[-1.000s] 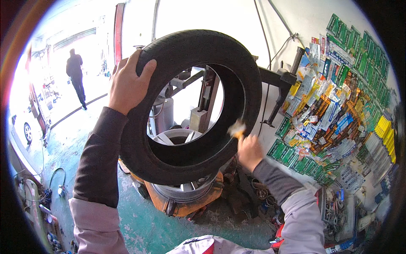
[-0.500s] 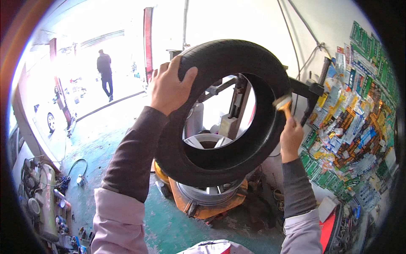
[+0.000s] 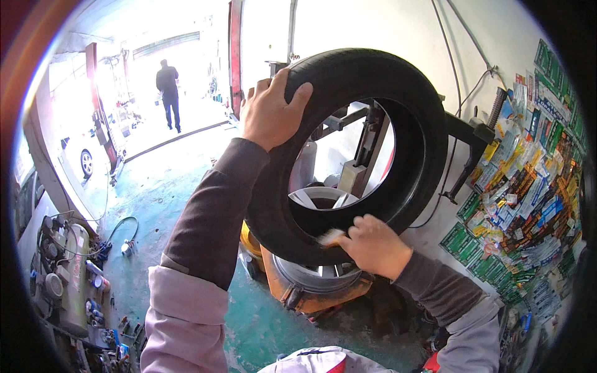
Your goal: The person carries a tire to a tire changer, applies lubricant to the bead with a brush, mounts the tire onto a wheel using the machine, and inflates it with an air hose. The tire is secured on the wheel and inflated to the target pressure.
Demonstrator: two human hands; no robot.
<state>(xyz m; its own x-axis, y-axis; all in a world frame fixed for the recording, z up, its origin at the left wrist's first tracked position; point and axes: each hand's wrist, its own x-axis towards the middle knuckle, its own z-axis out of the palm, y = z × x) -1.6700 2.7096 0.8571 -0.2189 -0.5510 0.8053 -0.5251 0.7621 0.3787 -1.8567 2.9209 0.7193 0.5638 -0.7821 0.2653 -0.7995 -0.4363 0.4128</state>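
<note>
Tally: one left hand [image 3: 272, 115] and one right hand [image 3: 378, 247] are showing, totalling two. One tire [image 3: 385, 78], one brush [image 3: 329, 237], one wheel rim [image 3: 311, 280] are appearing; one other person [image 3: 168, 87], one car wheel [image 3: 86, 163], one cylindrical tank [image 3: 76, 280] are also showing.

Premises: a vehicle repair workshop, with tyre work evident. Grounds: a black tyre [image 3: 373, 71] above a metal wheel rim [image 3: 311, 281] on an orange machine base [image 3: 301, 303]; a cylindrical tank [image 3: 76, 283] with attached machinery [image 3: 53, 285] at left; a car wheel [image 3: 86, 163] near the wide, bright opening [image 3: 194, 93]; overlapping packets [image 3: 528, 202] across the right-hand wall [image 3: 497, 37]; a scuffed teal floor [image 3: 249, 329] with visible wear.
</note>
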